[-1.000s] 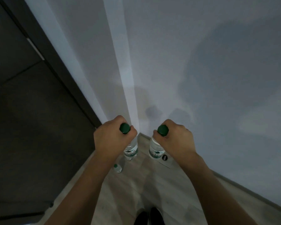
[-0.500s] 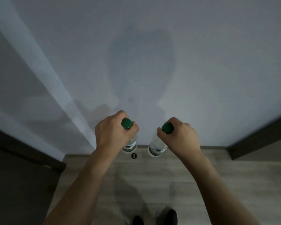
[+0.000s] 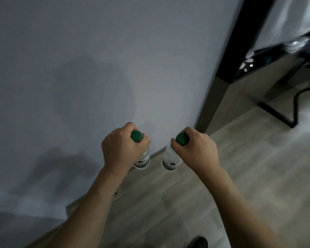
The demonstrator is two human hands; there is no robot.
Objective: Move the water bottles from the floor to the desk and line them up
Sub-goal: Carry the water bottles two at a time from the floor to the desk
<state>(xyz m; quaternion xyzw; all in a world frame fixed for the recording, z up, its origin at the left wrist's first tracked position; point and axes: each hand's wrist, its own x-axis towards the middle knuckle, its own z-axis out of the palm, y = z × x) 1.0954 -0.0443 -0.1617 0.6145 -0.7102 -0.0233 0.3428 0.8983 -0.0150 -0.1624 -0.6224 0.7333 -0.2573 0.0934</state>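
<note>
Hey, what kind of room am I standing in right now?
Probably a home or office room: a plain pale wall, wood-look plank floor, and what seems a dark desk with a cable beneath, at upper right.

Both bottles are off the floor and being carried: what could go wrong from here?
Each hand, left and right, grips its bottle (left bottle, right bottle) only near the cap, so one might slip or swing. The wall is close on the left; a swinging bottle could knock it. A cable ahead on the floor could trip the person.

text: none legible | bottle labels [image 3: 170, 164]: too blurred to read
</note>
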